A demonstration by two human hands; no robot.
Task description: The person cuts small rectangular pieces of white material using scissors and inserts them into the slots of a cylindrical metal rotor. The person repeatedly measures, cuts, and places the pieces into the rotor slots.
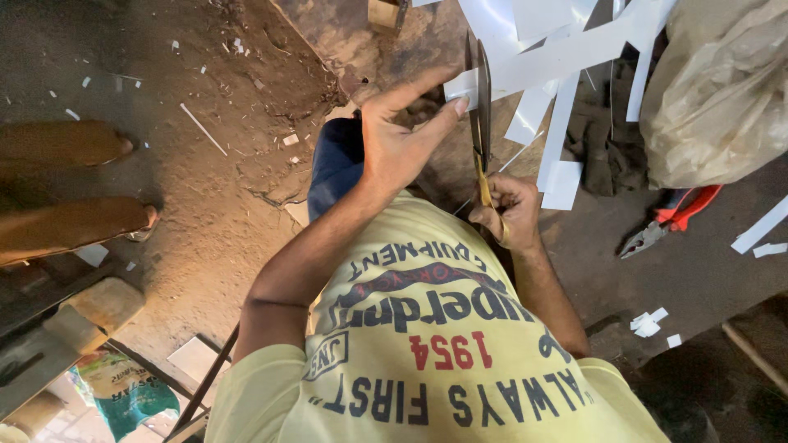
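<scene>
Right hand [513,209] closed around shears [480,107]; left hand [402,139] pinches white strip [558,57] at the blades, above the bench [706,271]. Feed the strip square, fingertips clear of the edges.

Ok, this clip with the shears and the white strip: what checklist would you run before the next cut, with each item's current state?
1. Right hand gripping the shears handles: ok.
2. Left hand pinching the white strip beside the blades: ok.
3. Strip sitting between the blades: cannot tell.
4. Left fingertips away from the blades: not ok, almost touching.
5. Red-handled pliers away from the cut: ok.
</scene>
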